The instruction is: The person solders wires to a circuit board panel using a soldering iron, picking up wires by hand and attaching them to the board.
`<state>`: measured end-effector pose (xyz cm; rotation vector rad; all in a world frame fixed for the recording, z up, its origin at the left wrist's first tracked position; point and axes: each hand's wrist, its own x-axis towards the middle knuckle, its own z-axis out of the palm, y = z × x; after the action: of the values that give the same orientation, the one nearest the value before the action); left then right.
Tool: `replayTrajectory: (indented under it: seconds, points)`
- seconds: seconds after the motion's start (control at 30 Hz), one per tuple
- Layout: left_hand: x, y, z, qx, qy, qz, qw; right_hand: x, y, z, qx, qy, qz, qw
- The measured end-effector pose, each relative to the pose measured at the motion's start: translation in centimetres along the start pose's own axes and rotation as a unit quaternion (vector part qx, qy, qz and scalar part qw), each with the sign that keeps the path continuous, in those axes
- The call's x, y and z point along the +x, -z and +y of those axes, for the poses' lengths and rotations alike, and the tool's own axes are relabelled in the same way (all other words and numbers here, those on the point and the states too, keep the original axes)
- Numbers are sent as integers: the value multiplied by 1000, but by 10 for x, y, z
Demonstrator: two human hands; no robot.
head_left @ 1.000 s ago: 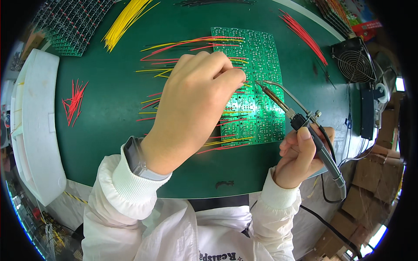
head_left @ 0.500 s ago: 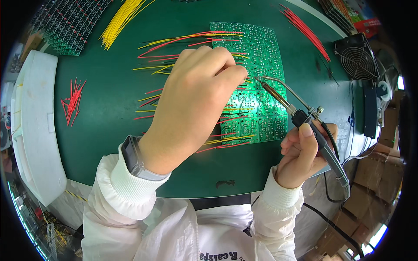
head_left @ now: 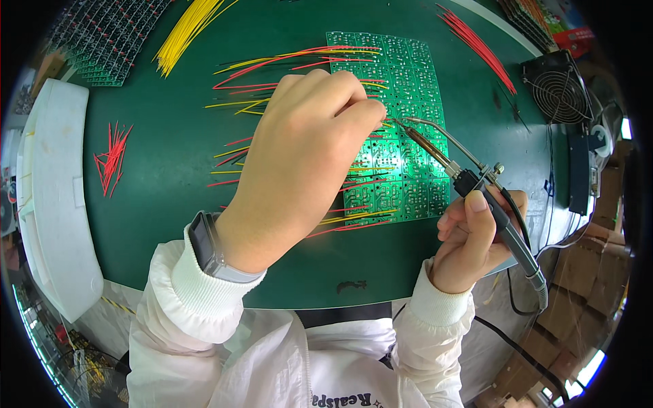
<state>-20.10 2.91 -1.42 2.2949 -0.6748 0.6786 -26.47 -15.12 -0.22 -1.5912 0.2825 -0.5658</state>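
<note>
White jacket cuffs (head_left: pixel 207 285) nearest, w/ a smartwatch (head_left: pixel 204 238) on the L wrist. Dark smudge (head_left: pixel 352 287) on the green counter (head_left: pixel 170 170) near its front edge. R hand (head_left: pixel 469 238) grips the soldering iron (head_left: pixel 507 231) by its handle, thumb on top, iron angled up & L; a curved metal feed tube (head_left: pixel 435 125), clamped to it, ends just beside the iron's tip. L hand (head_left: pixel 299 149) is palm-down over the L part of the green PCB panel (head_left: pixel 418 81), thumb & index tips pressed tog. next to the iron tip; can't tell what's btwn them, fingers hide it. Panel lies flat on the counter, approx. centre, R of the L hand. Red, yellow & black wires (head_left: pixel 357 217) lie across its L side, many sticking out past the L edge, some hidden under the hand.

Farther L: white tray (head_left: pixel 58 190) at the counter's side, small pile of short red wires (head_left: pixel 113 160) near it. Far R: black fan (head_left: pixel 558 88), plus a bunch of long red wires (head_left: pixel 479 47). Far L: yellow wire bundle (head_left: pixel 187 34), then stacked PCBs (head_left: pixel 105 41) in the corner.
</note>
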Motion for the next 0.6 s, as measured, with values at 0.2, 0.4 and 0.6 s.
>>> replayTrajectory:
  seconds: [0.2, 0.4, 0.6]
  points:
    - [0, -1, 0, 8, -5, 3, 1000, 0, 0, 1, 5, 4, -2, 1000]
    - [0, 0, 0, 13, -8, 1, 1000, 0, -1, 1, 3, 6, -6, 1000]
    - [0, 1, 1, 12, -3, -4, 1000, 0, -1, -1, -2, 1, -9, 1000]
